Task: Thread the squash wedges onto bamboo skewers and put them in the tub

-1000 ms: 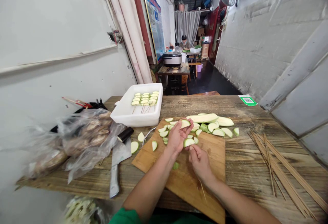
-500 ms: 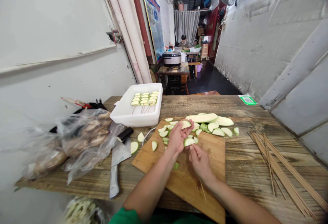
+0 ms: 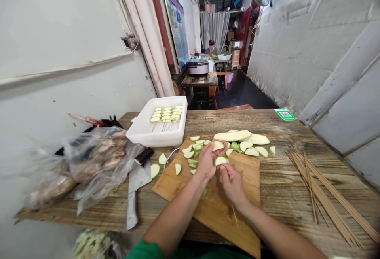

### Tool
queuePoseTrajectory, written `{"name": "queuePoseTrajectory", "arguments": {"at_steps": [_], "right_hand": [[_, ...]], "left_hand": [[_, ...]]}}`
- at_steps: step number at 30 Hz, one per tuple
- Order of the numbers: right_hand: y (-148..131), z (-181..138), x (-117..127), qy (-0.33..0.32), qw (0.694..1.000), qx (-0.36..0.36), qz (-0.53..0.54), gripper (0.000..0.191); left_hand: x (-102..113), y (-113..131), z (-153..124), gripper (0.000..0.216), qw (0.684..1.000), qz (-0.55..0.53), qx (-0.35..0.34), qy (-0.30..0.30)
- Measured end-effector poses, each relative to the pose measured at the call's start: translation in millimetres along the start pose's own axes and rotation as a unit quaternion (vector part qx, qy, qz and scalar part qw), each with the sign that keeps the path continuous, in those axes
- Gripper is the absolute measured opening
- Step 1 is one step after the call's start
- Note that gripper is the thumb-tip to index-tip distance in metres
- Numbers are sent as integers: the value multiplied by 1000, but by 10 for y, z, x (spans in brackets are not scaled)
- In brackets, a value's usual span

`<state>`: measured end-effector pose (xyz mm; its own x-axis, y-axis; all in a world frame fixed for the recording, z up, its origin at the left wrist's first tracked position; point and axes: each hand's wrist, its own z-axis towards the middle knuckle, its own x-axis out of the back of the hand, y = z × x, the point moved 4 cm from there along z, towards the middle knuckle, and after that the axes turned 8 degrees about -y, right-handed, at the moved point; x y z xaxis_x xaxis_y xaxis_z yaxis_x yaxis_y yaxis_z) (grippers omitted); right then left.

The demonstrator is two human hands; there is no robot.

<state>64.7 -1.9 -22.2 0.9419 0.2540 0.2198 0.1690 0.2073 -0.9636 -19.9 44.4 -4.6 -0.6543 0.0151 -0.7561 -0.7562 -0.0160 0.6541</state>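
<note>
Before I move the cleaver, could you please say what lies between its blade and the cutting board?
The head view shows a round slice, a smaller slice and a curved metal strip.

The half-round slices [image 3: 221,160] are cream-white, edged with a thin green rind; the cutting board [image 3: 237,195] is plain honey-brown. The bench [image 3: 279,180] is brown, streaked with darker grain. The tray [image 3: 156,139] at far left is white, the cleaver [image 3: 138,182] silver-grey, the skewers [image 3: 324,201] at right tan. The near sleeve [image 3: 145,251] is green, and the far-right card [image 3: 285,114] green and white, with a black-and-white square code.
</note>
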Motion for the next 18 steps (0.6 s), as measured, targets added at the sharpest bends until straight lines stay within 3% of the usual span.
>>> {"name": "queuePoseTrajectory", "arguments": {"at_steps": [8, 18], "right_hand": [[16, 3, 14, 7, 999, 19, -26, 23], [32, 69, 104, 29, 999, 12, 18, 23]], "left_hand": [[-19, -1, -21, 19, 1000, 17, 8, 9], [-79, -88, -79, 28, 999, 31, 28, -31]]}}
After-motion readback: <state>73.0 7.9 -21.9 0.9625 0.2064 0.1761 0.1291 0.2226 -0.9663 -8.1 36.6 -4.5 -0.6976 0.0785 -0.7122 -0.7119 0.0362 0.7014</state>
